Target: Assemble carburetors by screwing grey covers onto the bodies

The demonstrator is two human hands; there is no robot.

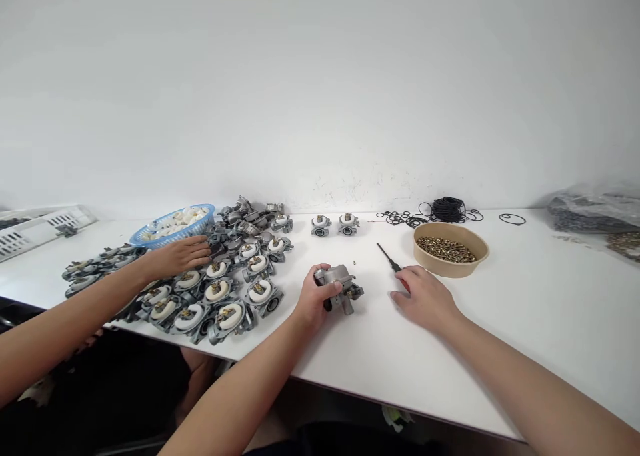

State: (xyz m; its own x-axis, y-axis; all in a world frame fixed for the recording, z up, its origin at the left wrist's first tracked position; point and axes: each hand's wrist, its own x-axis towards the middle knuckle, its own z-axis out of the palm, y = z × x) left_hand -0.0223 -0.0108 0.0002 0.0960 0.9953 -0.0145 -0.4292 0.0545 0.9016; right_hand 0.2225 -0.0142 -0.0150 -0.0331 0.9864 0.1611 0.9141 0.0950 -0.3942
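My left hand [315, 297] is closed around a grey metal carburetor [343, 283], held just over the white table. To its right, my right hand [419, 295] rests low at the tabletop, its fingers over the red handle of a screwdriver [390, 257]. The dark shaft points away from me to the left; most of the handle is hidden under the hand. A tiny screw [355, 263] lies behind the carburetor. Beyond stand two open carburetor bodies [349, 224] with white floats.
At left, a co-worker's hand [185, 255] reaches over many carburetor bodies [230, 316]. Behind it is a blue basket [140, 238] of white floats. A tan bowl [450, 267] of brass-coloured screws and black rubber rings [447, 209] sit at right, with plastic bags [595, 209] farther off.
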